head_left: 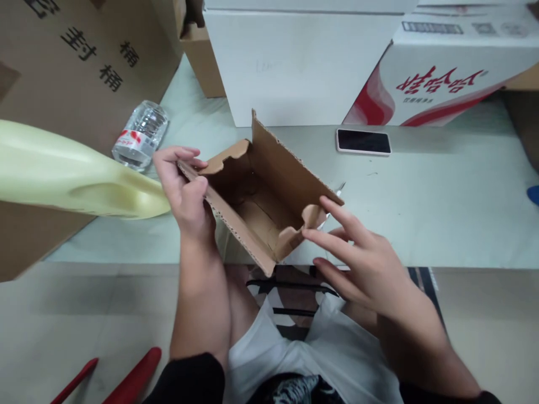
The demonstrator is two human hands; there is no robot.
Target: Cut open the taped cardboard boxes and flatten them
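Observation:
A small brown cardboard box [290, 168] with its top open is held tilted over the table's front edge. Its inside looks bare, and two long flaps stand up. My left hand [185, 191] grips the left flap between thumb and fingers. On the other side, my right hand [357, 247] has its fingers spread, with fingertips touching the right end near a short notched flap [312, 216]. Partly hidden behind that end lies a thin pointed object [340, 188] whose kind I cannot make out.
A clear plastic bottle [141, 134] lies beside a large carton [84, 62] at left, near a pale yellow smooth object [76, 168]. White boxes [295, 67] line the back. A phone [364, 142] rests before them on the pale green tabletop [442, 207]. Red objects [135, 376] show below left.

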